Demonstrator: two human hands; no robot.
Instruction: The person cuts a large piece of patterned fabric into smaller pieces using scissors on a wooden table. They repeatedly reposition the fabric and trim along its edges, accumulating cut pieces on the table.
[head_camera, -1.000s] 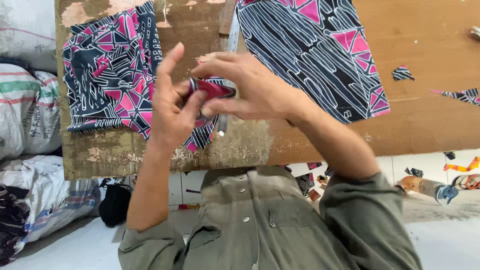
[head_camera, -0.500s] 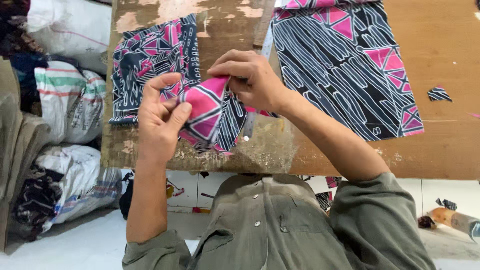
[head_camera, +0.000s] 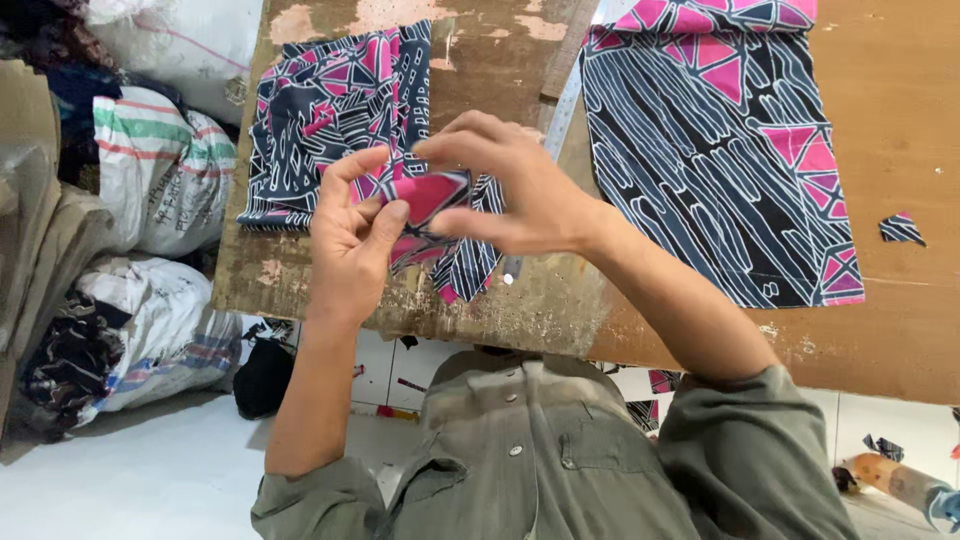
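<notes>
A: Item: small folded piece of pink-and-navy patterned cloth (head_camera: 428, 215). Change since the half-second-earlier picture?

B: Folded tighter; less of it hangs below the hands, and it sits a little higher over the worn wooden bench (head_camera: 480, 300).

A: Grip?

B: Left hand (head_camera: 350, 240) pinches its left edge, thumb on top; right hand (head_camera: 510, 190) is closed on its right side.

A: Appearance?

B: Pink triangles, white lines on navy. Matching stacked pieces (head_camera: 330, 110) behind; large panel (head_camera: 710, 150) at right.
</notes>
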